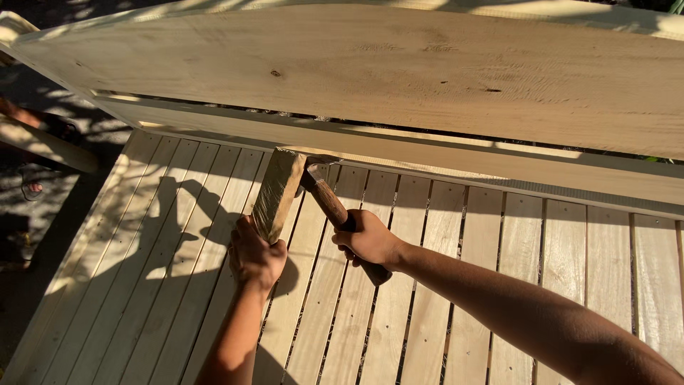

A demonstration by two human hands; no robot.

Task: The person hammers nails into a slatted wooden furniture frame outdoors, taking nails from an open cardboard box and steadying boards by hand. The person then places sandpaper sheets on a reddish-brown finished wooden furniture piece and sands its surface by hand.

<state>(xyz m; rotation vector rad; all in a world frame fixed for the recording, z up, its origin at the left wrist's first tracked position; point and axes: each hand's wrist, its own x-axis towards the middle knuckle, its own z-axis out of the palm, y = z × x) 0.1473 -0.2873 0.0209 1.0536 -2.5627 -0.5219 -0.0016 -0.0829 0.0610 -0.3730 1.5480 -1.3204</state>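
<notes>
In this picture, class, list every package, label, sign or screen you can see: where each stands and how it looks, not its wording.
None in view: no package, label, sign or screen.
Only bare wood and a tool: the left hand holds a short wooden block and the right hand a wooden-handled hammer, over a pale slatted wooden surface.

Strong, low sunlight fell across the scene, warm and bright on the wide plank (399, 71) along the top. Hard, dark shadows of the arms and of the wooden block (278, 194) lay on the slatted deck (142, 271) towards its left edge. The ground beyond the deck's left edge was dim and dappled. The plank's far right looked slightly washed out. Focus was sharp throughout, with mild bending at the edges.
</notes>
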